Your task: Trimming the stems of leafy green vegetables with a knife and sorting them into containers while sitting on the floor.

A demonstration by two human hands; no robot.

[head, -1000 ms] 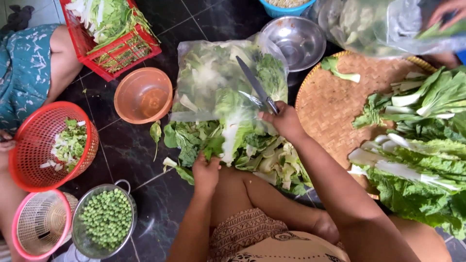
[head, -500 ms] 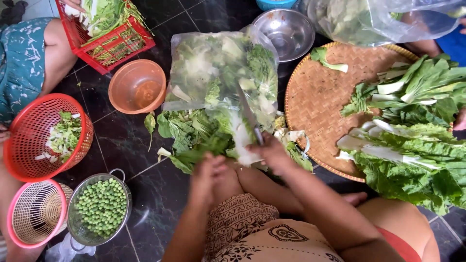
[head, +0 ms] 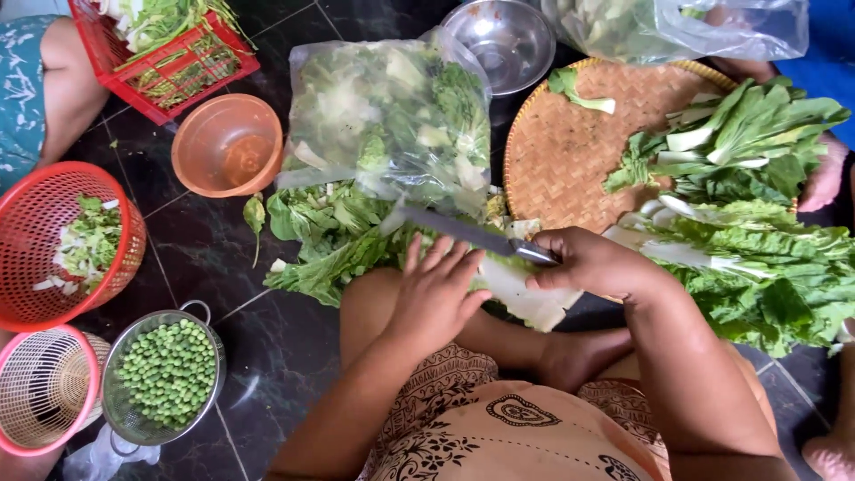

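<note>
A person seated on a dark tiled floor [head: 205, 267] trims leafy greens: the right hand [head: 595, 264] is closed around the handle of a long knife [head: 468, 234], its blade lying flat and pointing left across a pale-stemmed cabbage leaf [head: 525, 298] that rests over the knee. The left hand [head: 436, 289] lies open, fingers spread, palm down on the same leaf just below the blade. Half a second ago the knife stood nearly upright, tip toward the clear plastic bag of cut greens [head: 392, 120], and both hands sat close together; now the blade has swung down to near level and the hands have drawn apart. A second ago the left hand was lower and further left among the loose greens [head: 325, 236] on the floor. Around the work stand a woven round tray [head: 570, 151] piled with whole leaf stalks [head: 757, 223], a steel bowl [head: 503, 36], an orange plastic bowl [head: 227, 142], a red basket [head: 53, 245] with chopped pieces, a metal colander of green peas [head: 165, 374], a pink basket [head: 40, 387] and a red crate [head: 178, 58] of stems.
</note>
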